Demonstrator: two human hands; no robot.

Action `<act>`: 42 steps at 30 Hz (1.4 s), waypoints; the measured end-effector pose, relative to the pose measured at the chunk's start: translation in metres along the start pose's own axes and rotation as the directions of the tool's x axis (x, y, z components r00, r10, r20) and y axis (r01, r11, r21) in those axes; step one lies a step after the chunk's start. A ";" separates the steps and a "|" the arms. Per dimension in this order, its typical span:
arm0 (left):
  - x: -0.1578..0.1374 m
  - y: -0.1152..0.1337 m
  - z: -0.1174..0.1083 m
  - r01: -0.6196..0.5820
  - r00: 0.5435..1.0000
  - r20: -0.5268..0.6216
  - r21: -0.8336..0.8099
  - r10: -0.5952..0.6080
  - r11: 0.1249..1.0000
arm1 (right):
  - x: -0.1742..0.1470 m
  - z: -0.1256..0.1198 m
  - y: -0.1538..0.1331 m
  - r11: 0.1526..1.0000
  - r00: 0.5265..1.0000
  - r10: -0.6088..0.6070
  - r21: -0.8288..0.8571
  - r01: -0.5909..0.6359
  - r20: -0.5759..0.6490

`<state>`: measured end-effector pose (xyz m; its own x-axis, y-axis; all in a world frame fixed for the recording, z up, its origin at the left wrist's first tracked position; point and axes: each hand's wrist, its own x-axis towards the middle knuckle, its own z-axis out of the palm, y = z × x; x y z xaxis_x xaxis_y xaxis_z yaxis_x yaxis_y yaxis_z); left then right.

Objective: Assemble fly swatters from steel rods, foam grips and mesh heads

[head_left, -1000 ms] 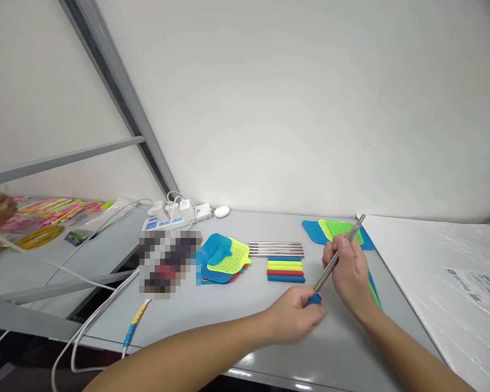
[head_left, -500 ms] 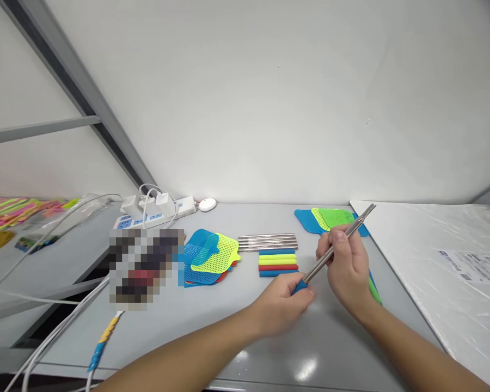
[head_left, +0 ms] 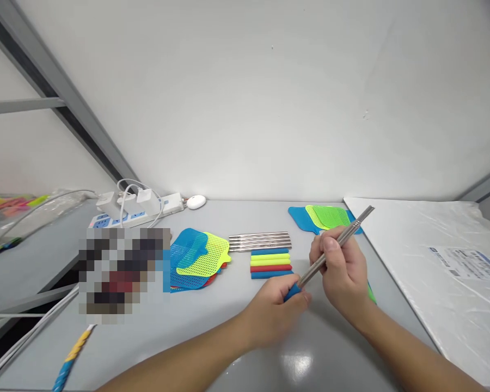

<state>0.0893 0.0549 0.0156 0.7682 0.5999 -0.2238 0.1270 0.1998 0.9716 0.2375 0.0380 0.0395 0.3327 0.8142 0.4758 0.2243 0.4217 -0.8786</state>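
Observation:
My left hand point(head_left: 274, 311) is closed around a blue handle sleeve point(head_left: 292, 292), most of it hidden in the fingers. A silver metal rod point(head_left: 312, 270) runs up from the sleeve's end. My right hand point(head_left: 345, 272) grips this rod along its middle, and its far end slants up to the right. Beyond the left hand lie several loose handle sleeves point(head_left: 270, 262) in blue, yellow and red. Behind them is a row of metal rods point(head_left: 260, 241). Perforated fly swatter heads point(head_left: 204, 256) are stacked to the left. More swatters in blue and green point(head_left: 330, 217) lie behind the right hand.
A power strip point(head_left: 136, 213) with plugs and cables sits at the back left, beside a small white case point(head_left: 196, 202). A white plastic-wrapped sheet point(head_left: 436, 261) covers the table's right side. A pixelated patch hides part of the left. The wall point(head_left: 245, 109) closes off the back.
The view has turned slightly right, so the table items sit further left in the picture. Both hands keep their grip on the sleeve and rod, in nearly the same pose.

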 end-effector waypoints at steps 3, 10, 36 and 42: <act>-0.002 0.000 0.001 -0.018 0.999 0.040 -0.011 0.018 1.000 | 0.001 -0.002 -0.001 0.999 0.993 0.033 0.038 -0.038 0.111; -0.008 0.003 0.000 -0.140 0.990 0.019 0.064 0.139 0.988 | -0.001 -0.009 -0.009 1.000 0.973 -0.021 -0.006 0.023 0.231; -0.013 0.019 0.003 -0.403 0.863 -0.123 0.417 0.490 0.815 | -0.008 0.027 -0.051 0.911 0.949 0.189 0.316 -0.266 0.252; -0.012 0.007 -0.006 -0.491 0.801 -0.258 0.234 0.541 0.839 | -0.006 0.030 -0.046 0.890 0.955 0.162 0.381 -0.251 0.250</act>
<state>0.0768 0.0539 0.0247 0.5220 0.7880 0.3264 -0.1241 -0.3084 0.9431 0.1977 0.0254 0.0754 0.1248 0.9454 0.3011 -0.2333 0.3229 -0.9172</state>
